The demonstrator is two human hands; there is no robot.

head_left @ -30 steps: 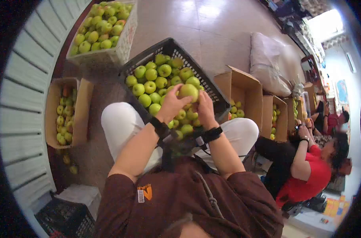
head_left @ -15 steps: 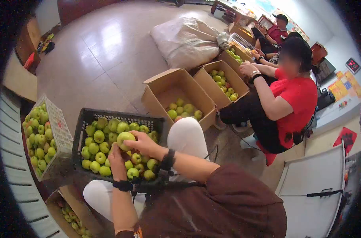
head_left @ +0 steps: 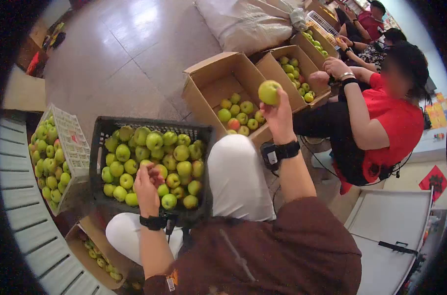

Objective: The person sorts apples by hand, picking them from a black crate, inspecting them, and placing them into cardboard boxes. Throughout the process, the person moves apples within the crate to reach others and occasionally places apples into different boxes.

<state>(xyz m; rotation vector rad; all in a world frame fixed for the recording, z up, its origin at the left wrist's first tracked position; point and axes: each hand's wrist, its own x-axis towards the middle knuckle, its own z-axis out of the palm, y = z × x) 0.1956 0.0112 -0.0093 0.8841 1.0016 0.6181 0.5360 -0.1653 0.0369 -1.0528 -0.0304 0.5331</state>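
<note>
My right hand (head_left: pixel 281 120) is raised above the cardboard box (head_left: pixel 199 83) and closed around a yellow-green apple (head_left: pixel 269 93). The apple sits at its fingertips. My left hand (head_left: pixel 148 189) is over the black plastic crate (head_left: pixel 98 162), its fingers loosely bent and apart from the thumb, with nothing held in them. Green apples (head_left: pixel 154 141), some with a reddish blush, fill this crate just beyond the left fingertips. Inside the cardboard box lies a layer of apples (head_left: pixel 242 118) at the bottom, partly reddish.
A white crate of apples (head_left: pixel 81 152) stands at the left, and a lower cardboard box (head_left: pixel 93 228) holds more. To the right sits a person in a red shirt (head_left: pixel 393 130) beside another apple box (head_left: pixel 275 61). A large white sack (head_left: pixel 248 24) lies behind the boxes.
My right hand has carried the apple away from my left hand, rightwards over the cardboard box. My left hand has let go of the apple and stays above the black crate. The view has shifted.
</note>
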